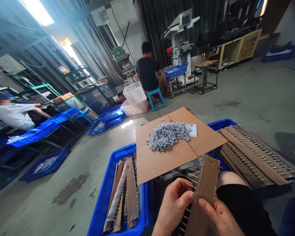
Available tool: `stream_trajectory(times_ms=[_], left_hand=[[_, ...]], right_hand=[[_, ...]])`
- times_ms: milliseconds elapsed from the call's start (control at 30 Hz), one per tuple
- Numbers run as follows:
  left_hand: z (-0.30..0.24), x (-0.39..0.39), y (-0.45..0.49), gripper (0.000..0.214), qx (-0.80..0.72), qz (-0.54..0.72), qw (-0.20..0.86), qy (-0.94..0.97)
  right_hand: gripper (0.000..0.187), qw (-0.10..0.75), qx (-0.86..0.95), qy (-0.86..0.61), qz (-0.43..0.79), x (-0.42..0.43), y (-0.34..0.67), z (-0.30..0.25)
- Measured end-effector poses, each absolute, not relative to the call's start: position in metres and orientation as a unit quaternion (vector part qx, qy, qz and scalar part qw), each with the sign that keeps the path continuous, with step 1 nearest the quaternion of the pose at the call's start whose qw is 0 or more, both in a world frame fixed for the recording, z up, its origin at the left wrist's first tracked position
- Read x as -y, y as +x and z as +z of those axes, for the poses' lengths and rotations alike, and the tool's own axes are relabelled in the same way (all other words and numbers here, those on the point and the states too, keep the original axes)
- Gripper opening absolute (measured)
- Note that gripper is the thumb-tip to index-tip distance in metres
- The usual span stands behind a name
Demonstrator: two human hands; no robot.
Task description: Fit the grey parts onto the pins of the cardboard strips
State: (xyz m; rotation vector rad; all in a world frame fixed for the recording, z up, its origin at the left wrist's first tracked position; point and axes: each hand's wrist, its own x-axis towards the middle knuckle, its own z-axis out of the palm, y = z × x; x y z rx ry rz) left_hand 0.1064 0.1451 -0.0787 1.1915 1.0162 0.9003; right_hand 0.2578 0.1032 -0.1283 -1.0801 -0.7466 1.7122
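The L hand (173, 206) and R hand (217, 218) held a narrow brown corrugated cardboard strip (207, 183) up in front of the person's black shorts (243, 205), slightly tilted. The L hand was curled around the strip's left edge in a firm pinch, thumb on the front face. The R hand had its fingers pressed against the lower right edge; its thumb was hidden, so the full grip couldn't be told. Thin silver metal pins (191, 175) stuck out in a row along the strip's left side.

Progress, as far as visible: a bright blue plastic crate (144, 209) just left of the hands was packed w/ similar pin-edged strips standing on edge, and a 2nd blue plastic crate (218, 124) to the right held long cardboard strips (255, 154) lined w/ small metal parts. Left over: a loose heap of small grey-silver metal pieces (167, 136) on a flattened tan cardboard sheet (206, 137) across the crates, approx a big mound, not countable, w/ a white paper slip (193, 129) beside it.

Farther off, a seated co-worker in a dark T-shirt (147, 68) sat on a blue plastic stool (156, 98) near a white lattice basket (135, 93), and another co-worker in a white shirt (14, 114) worked at the left.
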Motion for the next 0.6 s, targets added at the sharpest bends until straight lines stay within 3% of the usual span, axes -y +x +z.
stream_trajectory(times_ms=[133,333,600], left_hand=[[-0.088,-0.145,0.103,0.037,-0.482,0.371,0.588,0.533],[-0.114,-0.145,0.093,0.055,-0.527,0.265,0.542,0.599],[-0.135,-0.149,0.097,0.076,-0.5,0.166,0.634,0.566]], right_hand=[[0.042,0.488,0.229,-0.42,0.73,-0.113,0.261,-0.135],[0.028,0.549,0.161,-0.409,0.711,-0.144,0.273,-0.155],[0.024,0.567,0.055,-0.299,0.766,-0.158,0.271,-0.167]])
